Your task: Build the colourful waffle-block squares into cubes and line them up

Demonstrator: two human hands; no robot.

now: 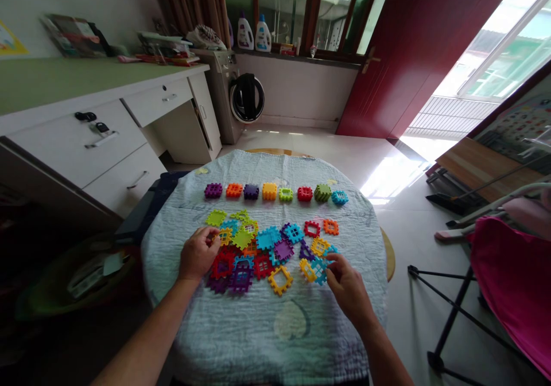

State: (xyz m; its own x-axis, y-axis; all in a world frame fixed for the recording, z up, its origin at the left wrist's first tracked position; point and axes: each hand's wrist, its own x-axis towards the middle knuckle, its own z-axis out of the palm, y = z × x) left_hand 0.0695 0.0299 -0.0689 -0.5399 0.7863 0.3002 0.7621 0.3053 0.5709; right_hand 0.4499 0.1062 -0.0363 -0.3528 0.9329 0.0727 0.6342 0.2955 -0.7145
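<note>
Interlocking plastic tiles (268, 238) lie in a loose, overlapping pile across the middle of a round table spread with a pale blue-green cloth (331, 340). Left hand (200, 255) rests at the pile's left edge, thumb and fingers drawn narrowly together at a yellow window tile (224, 237); whether they pinch it or only touch it, I cannot tell. Right hand (348, 285) is at the opposite edge, fingers curled with a narrow gap, its tips right by a light-blue window tile (319, 271); a grip there cannot be made out either. Next to that tile, on its left, is a tilted yellow tile (307, 271).

A yellow frame tile (280, 280) marks the pile's near edge, and a purple window tile (241, 279) sits at the near left. Just beyond the right part, a red frame tile (312, 228) and an orange tile (331, 227) lie side by side.

Farther off, eight single-colour stacks (270, 191) form a row, purple at the left end and blue at the right, with a strip of cloth between row and pile. Wider cloth stretches from the pile to the near edge, around a printed heart (293, 320). Wooden rim (388, 254) shows past the cloth at the right.
</note>
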